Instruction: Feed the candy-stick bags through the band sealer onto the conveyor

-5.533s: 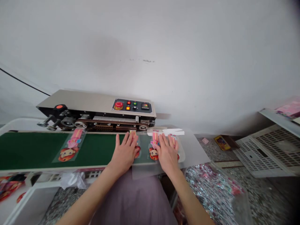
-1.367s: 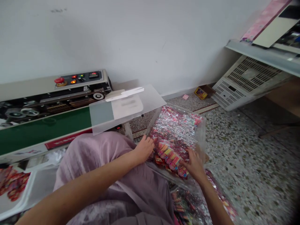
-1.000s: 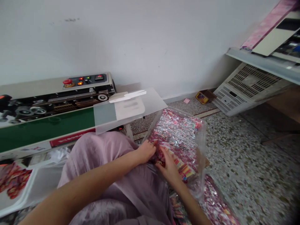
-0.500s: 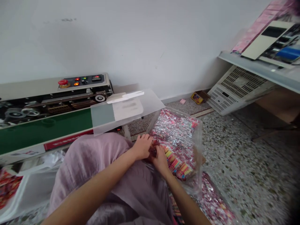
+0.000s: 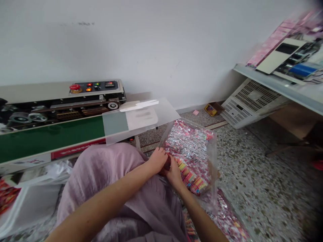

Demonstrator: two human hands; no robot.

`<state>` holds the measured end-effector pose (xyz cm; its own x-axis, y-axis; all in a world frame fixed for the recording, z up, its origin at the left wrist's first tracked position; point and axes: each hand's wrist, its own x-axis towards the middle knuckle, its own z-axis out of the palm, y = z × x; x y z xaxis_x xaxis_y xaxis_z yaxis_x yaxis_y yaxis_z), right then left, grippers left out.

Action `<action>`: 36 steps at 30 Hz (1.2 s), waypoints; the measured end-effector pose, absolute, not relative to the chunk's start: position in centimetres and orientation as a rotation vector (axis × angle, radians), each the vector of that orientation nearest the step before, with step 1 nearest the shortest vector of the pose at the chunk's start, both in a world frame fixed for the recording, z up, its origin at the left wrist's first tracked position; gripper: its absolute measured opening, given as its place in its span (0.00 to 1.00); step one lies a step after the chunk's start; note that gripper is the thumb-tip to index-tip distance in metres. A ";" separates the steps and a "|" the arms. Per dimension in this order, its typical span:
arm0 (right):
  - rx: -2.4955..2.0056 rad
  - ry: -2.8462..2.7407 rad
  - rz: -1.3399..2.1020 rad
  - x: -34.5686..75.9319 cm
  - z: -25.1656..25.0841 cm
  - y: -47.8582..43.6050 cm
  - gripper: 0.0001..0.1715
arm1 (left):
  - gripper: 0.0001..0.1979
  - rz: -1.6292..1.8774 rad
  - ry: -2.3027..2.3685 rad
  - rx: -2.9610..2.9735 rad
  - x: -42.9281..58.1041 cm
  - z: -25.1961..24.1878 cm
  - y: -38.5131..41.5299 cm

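Note:
My left hand and my right hand meet over my lap, at the near left side of a clear plastic bin. Their curled fingers close on a small dark red thing, mostly covered, so its kind does not show. Many small shiny pink-and-silver packets fill the bin in rows. Along its near side, beside my right hand, lies a row of yellow, orange and pink sticks in packets.
Left stands a machine with a red stop button and green conveyor belt. A translucent sheet juts toward the bin. Another bag of shiny packets lies on the floor. White crates sit under a right-hand table.
The camera view has shifted slightly. Both hands stay together at the bin's edge, and the fingers have moved a little around the dark red thing.

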<state>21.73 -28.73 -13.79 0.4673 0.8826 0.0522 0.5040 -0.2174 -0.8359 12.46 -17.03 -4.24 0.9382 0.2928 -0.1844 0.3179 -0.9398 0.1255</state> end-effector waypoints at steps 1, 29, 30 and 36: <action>-1.878 -1.157 0.568 21.7 -13.7 -28.7 0.25 | 0.11 -0.251 0.449 2.916 12.4 -4.3 -17.1; -1.508 -0.690 0.807 28.5 -4.5 -26.6 0.42 | 0.30 0.281 0.486 1.599 13.8 -3.4 -15.3; -1.469 -0.716 0.816 28.9 -3.6 -26.4 0.43 | 0.30 0.322 0.487 1.565 13.5 -2.8 -15.3; -1.338 -1.055 1.049 27.3 1.8 -21.7 0.44 | 0.33 0.649 0.485 1.233 11.0 2.4 -12.3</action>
